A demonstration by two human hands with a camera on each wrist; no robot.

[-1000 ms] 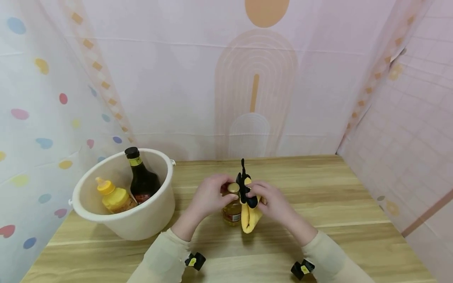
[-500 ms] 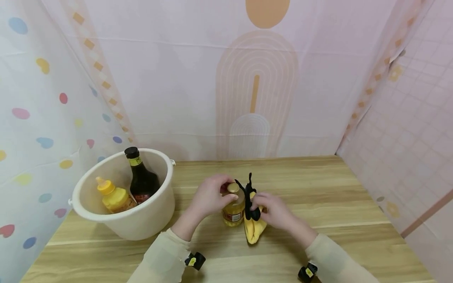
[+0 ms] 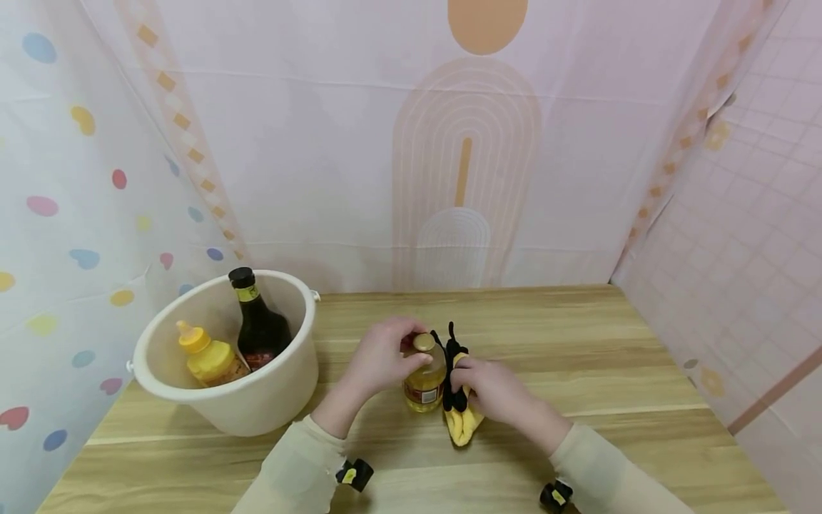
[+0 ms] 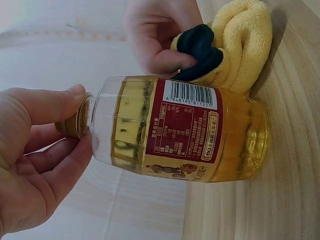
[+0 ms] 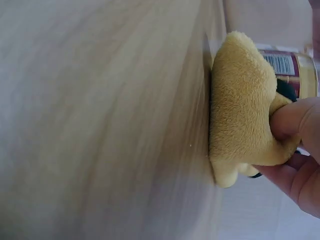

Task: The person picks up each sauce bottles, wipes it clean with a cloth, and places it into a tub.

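Note:
A clear bottle of golden oil [image 3: 424, 391] with a gold cap and a red and cream label stands upright on the wooden table. My left hand [image 3: 385, 353] grips it by the capped neck, fingers and thumb around the cap in the left wrist view. Right beside the bottle is a yellow and black plush toy [image 3: 464, 427] with thin black feelers. My right hand [image 3: 491, 389] pinches the toy between thumb and fingers. In the right wrist view the fuzzy yellow side of the toy [image 5: 240, 105] rests against the tabletop, and the bottle shows partly behind it.
A white bucket [image 3: 257, 407] stands at the left of the table [image 3: 578, 343]. In it lean a dark bottle [image 3: 262, 328] with a black cap and a yellow squeeze bottle [image 3: 215, 360]. Patterned curtains [image 3: 321, 157] hang behind the table and at both sides.
My right hand has brought the plush toy down and slightly right, onto the table beside the oil bottle. My left hand has stayed on the bottle's neck.

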